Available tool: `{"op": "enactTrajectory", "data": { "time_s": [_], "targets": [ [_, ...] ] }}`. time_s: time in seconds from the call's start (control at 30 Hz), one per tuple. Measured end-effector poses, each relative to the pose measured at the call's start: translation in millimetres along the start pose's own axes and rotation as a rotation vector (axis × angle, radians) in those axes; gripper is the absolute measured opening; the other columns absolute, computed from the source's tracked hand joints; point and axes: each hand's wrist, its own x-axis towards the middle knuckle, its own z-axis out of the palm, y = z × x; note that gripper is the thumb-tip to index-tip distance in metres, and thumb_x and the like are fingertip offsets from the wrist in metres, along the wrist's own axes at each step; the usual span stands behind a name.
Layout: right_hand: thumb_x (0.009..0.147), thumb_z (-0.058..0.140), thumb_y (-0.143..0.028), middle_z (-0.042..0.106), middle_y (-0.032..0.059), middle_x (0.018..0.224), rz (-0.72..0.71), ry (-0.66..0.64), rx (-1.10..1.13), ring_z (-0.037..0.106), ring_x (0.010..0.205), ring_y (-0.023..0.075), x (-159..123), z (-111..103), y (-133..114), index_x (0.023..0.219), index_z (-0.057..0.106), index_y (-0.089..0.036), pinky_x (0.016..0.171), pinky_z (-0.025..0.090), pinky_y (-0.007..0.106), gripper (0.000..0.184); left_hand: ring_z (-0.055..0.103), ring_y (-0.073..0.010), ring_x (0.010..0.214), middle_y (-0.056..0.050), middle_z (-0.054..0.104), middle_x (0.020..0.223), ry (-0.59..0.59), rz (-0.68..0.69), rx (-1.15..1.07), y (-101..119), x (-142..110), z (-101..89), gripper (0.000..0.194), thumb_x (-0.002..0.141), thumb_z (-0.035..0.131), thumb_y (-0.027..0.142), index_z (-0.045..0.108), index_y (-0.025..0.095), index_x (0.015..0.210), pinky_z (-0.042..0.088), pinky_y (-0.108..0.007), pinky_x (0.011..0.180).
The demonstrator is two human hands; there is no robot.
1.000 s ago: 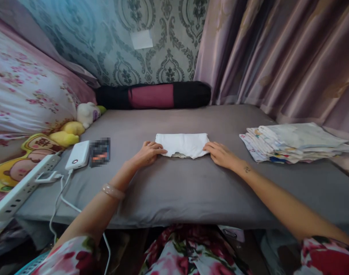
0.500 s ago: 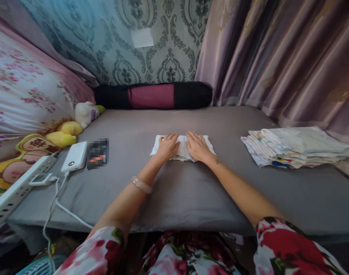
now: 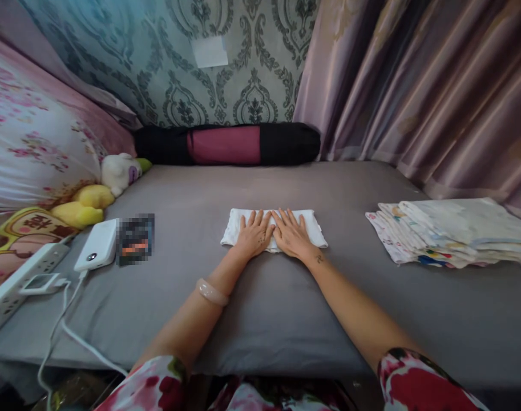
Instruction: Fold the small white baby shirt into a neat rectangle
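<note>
A folded white cloth (image 3: 317,231) lies flat in the middle of the grey-covered bed (image 3: 192,319). My left hand (image 3: 255,233) rests palm down on its left half, fingers stretched out. On the right half, my right hand (image 3: 291,233) presses flat as well, its fingers slightly spread. The two hands are side by side, with the thumbs close together. Both cover much of the cloth's middle and near edge. To the right lies a stack of folded, printed cloths (image 3: 457,231), apart from my hands.
At left are a white power bank (image 3: 96,244) with a cable, a power strip (image 3: 27,279), a pixelated dark item (image 3: 135,238) and plush toys (image 3: 118,171). A black and maroon bolster (image 3: 226,144) lies along the wall. Curtains (image 3: 414,85) hang at right.
My hands have moved closer together on the white cloth, which now looks flatter and wider. The view has shifted slightly, so the surrounding things sit lower in the picture.
</note>
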Motion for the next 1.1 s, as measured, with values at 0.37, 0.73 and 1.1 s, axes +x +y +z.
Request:
{"op": "enactTrajectory", "data": {
  "time_s": [0.37, 0.73, 1.1],
  "targets": [
    [0.095, 0.024, -0.029, 0.031, 0.0078, 0.154, 0.042, -0.016, 0.021, 0.021, 0.143, 0.0259, 4, -7, 5, 0.149, 0.029, -0.015, 0.115, 0.012, 0.056, 0.056, 0.023, -0.0274, 0.144, -0.011, 0.034, 0.153, 0.06, -0.015, 0.018, -6, 3, -3.0, 0.062, 0.098, 0.017, 0.05, 0.032, 0.015, 0.148, 0.017, -0.053, 0.116],
    [0.097, 0.023, -0.033, 0.031, 0.0081, 0.154, 0.054, -0.01, 0.003, 0.023, 0.143, 0.0265, 3, 1, 8, 0.15, 0.029, -0.017, 0.114, 0.015, 0.057, 0.056, 0.025, -0.0282, 0.143, -0.012, 0.034, 0.153, 0.027, -0.032, 0.035, -11, -1, 1.7, 0.063, 0.098, 0.017, 0.052, 0.031, 0.017, 0.148, 0.016, -0.052, 0.116],
    [0.099, 0.021, -0.037, 0.031, 0.0128, 0.154, 0.137, 0.022, -0.047, 0.023, 0.143, 0.0269, -2, 3, 15, 0.149, 0.031, -0.013, 0.115, 0.01, 0.055, 0.056, 0.026, -0.0293, 0.143, -0.016, 0.035, 0.152, 0.067, -0.131, 0.092, -22, -2, 5.2, 0.067, 0.097, 0.013, 0.053, 0.035, 0.013, 0.146, 0.016, -0.054, 0.115]
  ]
}}
